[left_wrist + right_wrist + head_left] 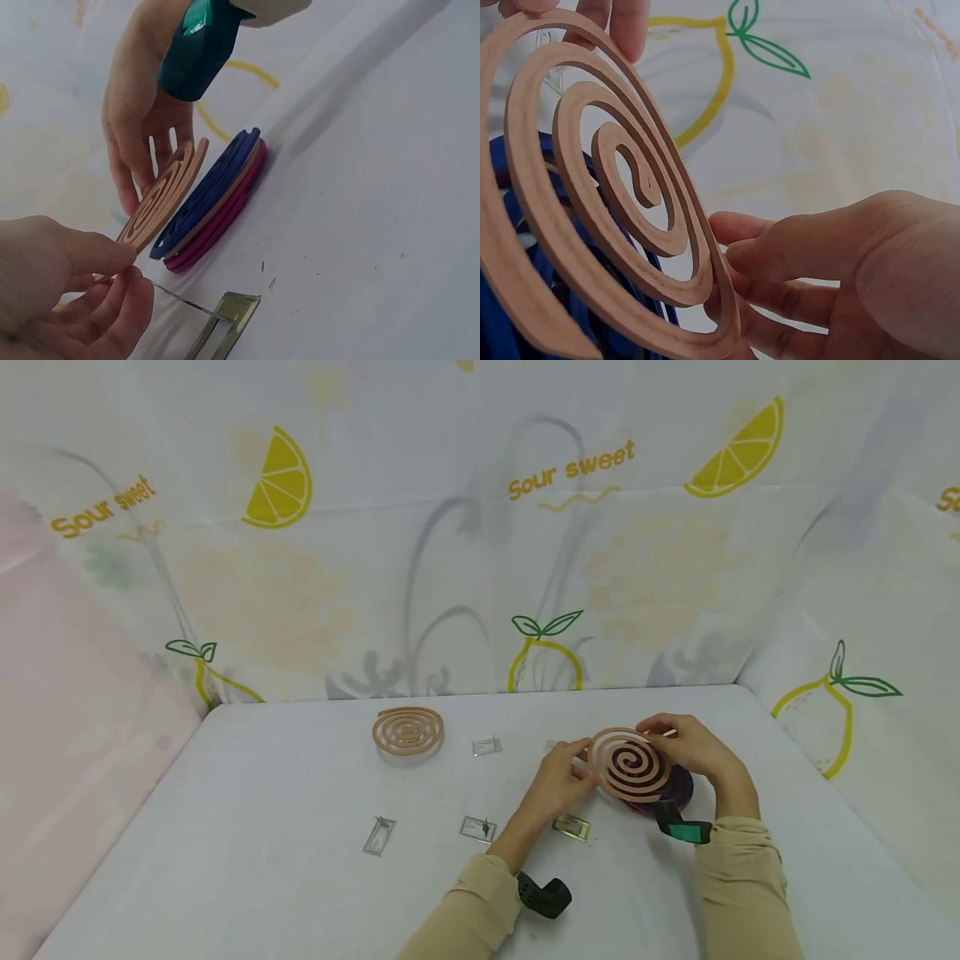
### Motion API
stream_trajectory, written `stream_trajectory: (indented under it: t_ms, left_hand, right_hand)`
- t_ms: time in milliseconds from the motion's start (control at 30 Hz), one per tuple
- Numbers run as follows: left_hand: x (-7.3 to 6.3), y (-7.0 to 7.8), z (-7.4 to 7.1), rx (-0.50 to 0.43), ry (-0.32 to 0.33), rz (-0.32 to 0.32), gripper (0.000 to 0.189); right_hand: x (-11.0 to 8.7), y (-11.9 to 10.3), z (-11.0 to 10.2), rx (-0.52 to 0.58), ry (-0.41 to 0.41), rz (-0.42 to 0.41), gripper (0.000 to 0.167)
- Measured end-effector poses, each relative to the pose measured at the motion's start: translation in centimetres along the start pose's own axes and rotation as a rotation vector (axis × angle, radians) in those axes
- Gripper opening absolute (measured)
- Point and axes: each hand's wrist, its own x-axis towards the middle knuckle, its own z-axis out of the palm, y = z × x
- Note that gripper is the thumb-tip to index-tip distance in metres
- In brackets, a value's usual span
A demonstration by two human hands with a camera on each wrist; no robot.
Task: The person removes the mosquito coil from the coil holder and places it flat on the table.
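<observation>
Both hands hold a tan mosquito coil (637, 797), tilted above a stack at the right of the table. My left hand (558, 781) pinches its near-left edge between thumb and fingers. On the far-right edge, the thumb and fingers of my right hand (693, 750) grip the rim, plain in the right wrist view. Beneath, apart from the held coil, lie a blue coil (214, 187), a thin tan layer and a magenta coil (219, 238). A gold-coloured metal coil stand (572, 827) lies on the table near the left wrist.
Another tan coil (408, 732) sits at the back left of the white table (247, 860). Several silver stands lie about, including one at the back (486, 747), one in the middle (478, 829) and one farther left (379, 837). A lemon-print cloth (450, 568) hangs behind.
</observation>
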Motion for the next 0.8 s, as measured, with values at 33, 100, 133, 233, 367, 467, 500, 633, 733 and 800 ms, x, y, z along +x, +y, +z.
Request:
stream_trajectory:
  t_ms: [33, 100, 133, 233, 367, 467, 500, 633, 733, 800]
  left_hand:
    - [0.0, 0.0, 0.1, 0.003, 0.001, 0.0, 0.054]
    - [0.0, 0.1, 0.2, 0.016, -0.002, -0.001, 0.054]
    - [0.0, 0.2, 0.3, 0.018, -0.004, 0.0, 0.054]
    - [0.0, 0.3, 0.6, 0.021, -0.012, 0.003, 0.053]
    - [0.0, 0.5, 1.0, 0.029, -0.011, 0.01, 0.053]
    - [0.1, 0.7, 1.3, 0.036, -0.006, 0.003, 0.053]
    - [0.1, 0.8, 1.4, 0.04, -0.003, -0.001, 0.053]
    - [0.2, 0.8, 1.9, 0.056, 0.001, -0.015, 0.053]
    - [0.3, 0.8, 2.2, 0.065, 0.003, -0.021, 0.052]
    - [0.3, 0.9, 2.3, 0.068, 0.001, -0.028, 0.052]
  right_hand:
    - [0.0, 0.1, 0.0, 0.002, 0.0, 0.002, 0.03]
    - [0.0, 0.2, -0.1, -0.004, 0.001, 0.007, 0.03]
    - [0.0, 0.3, -0.1, -0.005, -0.001, 0.014, 0.03]
    - [-0.1, 0.4, -0.2, -0.008, -0.002, 0.038, 0.031]
    - [-0.4, 0.5, -0.4, -0.025, 0.001, 0.053, 0.032]
    - [-0.5, 0.6, -0.5, -0.048, 0.0, 0.068, 0.033]
    - [-0.6, 0.6, -0.6, -0.053, -0.002, 0.076, 0.033]
    - [-0.7, 0.8, -0.7, -0.041, -0.023, 0.113, 0.035]
    - [-0.8, 1.0, -0.8, -0.029, -0.032, 0.123, 0.036]
    - [-0.8, 1.1, -0.8, -0.024, -0.036, 0.123, 0.037]
